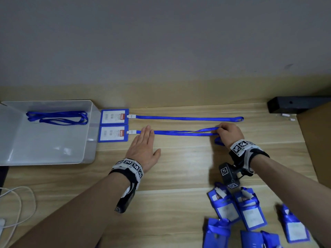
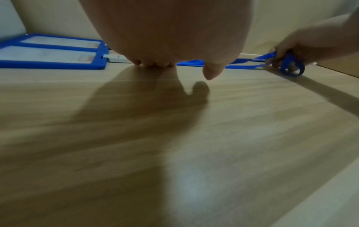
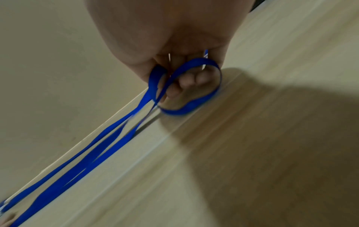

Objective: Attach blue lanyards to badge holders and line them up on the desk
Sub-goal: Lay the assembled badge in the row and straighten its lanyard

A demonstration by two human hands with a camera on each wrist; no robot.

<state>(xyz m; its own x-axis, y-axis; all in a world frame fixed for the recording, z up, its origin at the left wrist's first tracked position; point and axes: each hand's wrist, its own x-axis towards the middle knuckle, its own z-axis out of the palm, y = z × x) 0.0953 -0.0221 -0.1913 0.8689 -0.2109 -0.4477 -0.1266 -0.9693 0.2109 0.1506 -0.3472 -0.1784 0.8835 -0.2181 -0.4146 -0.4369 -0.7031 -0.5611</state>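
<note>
1. Straightening the second lanyard (image 1: 179, 133) along the desk (image 1: 179, 167): long axis running left to right, parallel to and just in front of the first lanyard (image 1: 188, 118), with the clip end fixed to the second badge holder (image 1: 113, 133) at the left.
2. Pinning the strap just right of the clip with the flat, extended fingers of the left hand (image 1: 143, 149); nothing gripped.
3. Pinching the far loop end in the curled fingers of the right hand (image 1: 229, 134), with a small loop of strap (image 3: 186, 87) hanging round the fingers and not yet flat on the desk.
4. Judging the coming move: drawing the loop end further right until level with the first lanyard's loop, the right hand being nearer that end.
5. Noting the surroundings: first badge holder (image 1: 114, 116) touching the second one, tray (image 1: 53, 154) holding spare lanyards (image 1: 57, 118) at the left, loose badge holders (image 1: 250, 217) near the right forearm.
</note>
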